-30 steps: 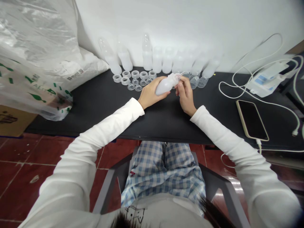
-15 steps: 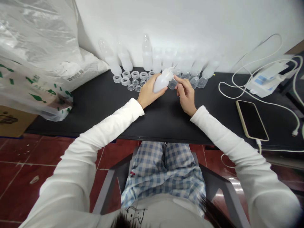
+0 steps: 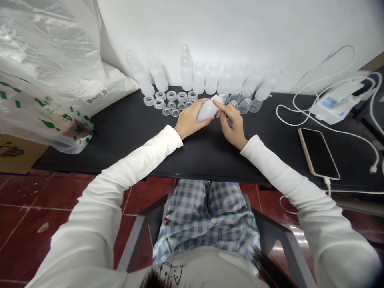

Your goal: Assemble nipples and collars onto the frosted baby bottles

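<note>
My left hand (image 3: 192,116) is wrapped round the body of a whitish baby bottle (image 3: 207,110), held tilted above the table with its teat end up and to the right. My right hand (image 3: 232,124) is closed at the bottle's neck, index finger lying on the collar and the other fingers curled beneath. Part of the neck is hidden by these fingers. Behind the hands lie clear screw rings (image 3: 171,95) and small teats (image 3: 166,111) in rows. Clear caps (image 3: 244,106) stand just beyond my right hand.
Several bottles (image 3: 186,78) line the wall, some with tall clear caps. Plastic bags (image 3: 48,112) and a white sack (image 3: 115,85) crowd the left of the black table (image 3: 126,136). At right are a phone (image 3: 318,153), white cables (image 3: 339,130) and a white box (image 3: 336,102).
My right index finger has moved from the bottle's tip down onto its collar. The bottle has dipped slightly, lower and to the right, in my left hand.
</note>
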Available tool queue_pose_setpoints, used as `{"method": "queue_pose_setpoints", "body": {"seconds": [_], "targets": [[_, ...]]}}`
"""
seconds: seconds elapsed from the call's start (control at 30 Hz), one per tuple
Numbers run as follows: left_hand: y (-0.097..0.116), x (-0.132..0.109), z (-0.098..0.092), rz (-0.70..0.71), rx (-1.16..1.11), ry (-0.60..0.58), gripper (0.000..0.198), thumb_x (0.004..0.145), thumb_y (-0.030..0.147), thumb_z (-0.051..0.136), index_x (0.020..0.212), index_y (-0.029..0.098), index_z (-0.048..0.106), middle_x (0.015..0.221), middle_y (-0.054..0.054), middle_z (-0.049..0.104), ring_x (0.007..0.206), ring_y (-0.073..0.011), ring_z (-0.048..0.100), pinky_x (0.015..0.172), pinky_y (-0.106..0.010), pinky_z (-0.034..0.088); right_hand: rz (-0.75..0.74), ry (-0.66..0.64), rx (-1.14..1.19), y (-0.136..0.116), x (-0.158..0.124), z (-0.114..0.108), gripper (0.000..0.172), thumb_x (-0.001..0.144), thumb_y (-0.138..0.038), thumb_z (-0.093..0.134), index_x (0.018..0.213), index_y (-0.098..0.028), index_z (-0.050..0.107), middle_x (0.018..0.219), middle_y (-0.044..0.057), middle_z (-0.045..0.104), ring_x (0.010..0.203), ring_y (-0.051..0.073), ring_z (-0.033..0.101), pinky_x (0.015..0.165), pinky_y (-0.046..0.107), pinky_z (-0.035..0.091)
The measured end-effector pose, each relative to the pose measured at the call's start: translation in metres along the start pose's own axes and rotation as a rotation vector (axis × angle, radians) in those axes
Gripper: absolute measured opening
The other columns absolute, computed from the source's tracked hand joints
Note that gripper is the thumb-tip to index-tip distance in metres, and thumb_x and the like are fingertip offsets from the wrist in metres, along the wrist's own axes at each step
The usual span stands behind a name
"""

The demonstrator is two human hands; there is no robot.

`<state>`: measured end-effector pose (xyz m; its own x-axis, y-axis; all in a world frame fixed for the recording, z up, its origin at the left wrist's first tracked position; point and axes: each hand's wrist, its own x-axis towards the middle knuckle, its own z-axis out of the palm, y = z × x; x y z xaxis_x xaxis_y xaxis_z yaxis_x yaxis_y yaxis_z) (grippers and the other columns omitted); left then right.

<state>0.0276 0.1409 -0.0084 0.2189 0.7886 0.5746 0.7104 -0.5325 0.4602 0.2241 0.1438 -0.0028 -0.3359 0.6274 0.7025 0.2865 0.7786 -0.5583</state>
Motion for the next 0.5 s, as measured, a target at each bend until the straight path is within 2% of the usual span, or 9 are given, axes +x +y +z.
{"method": "queue_pose_setpoints", "body": {"seconds": [0.23, 0.33, 0.5], "targets": [[0.0020, -0.0008, -0.0005, 0.035, 0.012, -0.019, 0.056, 0.088, 0.042, 0.070, 0.137, 0.019, 0.054, 0.138, -0.011, 0.065, 0.127, -0.0251, 0.064, 0.107, -0.035, 0.053, 0.028, 0.024, -0.056, 0.0031, -0.0019, 0.0004, 0.044, 0.106, -0.049, 0.036, 0.134, -0.031, 0.066, 0.088, 0.006, 0.058, 0.092, 0.025, 0.063, 0.099, 0.053, 0.053], [-0.0001, -0.0002, 0.0000, 0.066, 0.047, -0.015, 0.058, 0.090, 0.044, 0.069, 0.139, 0.017, 0.054, 0.138, -0.013, 0.066, 0.127, -0.0264, 0.065, 0.109, -0.036, 0.052, 0.041, 0.020, -0.102, 0.0052, -0.0021, 0.0000, 0.040, 0.105, -0.044, 0.040, 0.133, -0.032, 0.067, 0.093, 0.007, 0.056, 0.100, 0.027, 0.061, 0.102, 0.056, 0.051], [-0.0008, -0.0008, 0.0034, 0.086, 0.150, 0.006, 0.060, 0.089, 0.049, 0.068, 0.140, 0.020, 0.056, 0.131, -0.014, 0.069, 0.119, -0.0301, 0.068, 0.103, -0.042, 0.055, 0.050, 0.064, -0.180, 0.0051, -0.0014, -0.0008, 0.037, 0.104, -0.041, 0.042, 0.129, -0.034, 0.069, 0.104, 0.009, 0.053, 0.115, 0.031, 0.056, 0.106, 0.062, 0.046]]}}
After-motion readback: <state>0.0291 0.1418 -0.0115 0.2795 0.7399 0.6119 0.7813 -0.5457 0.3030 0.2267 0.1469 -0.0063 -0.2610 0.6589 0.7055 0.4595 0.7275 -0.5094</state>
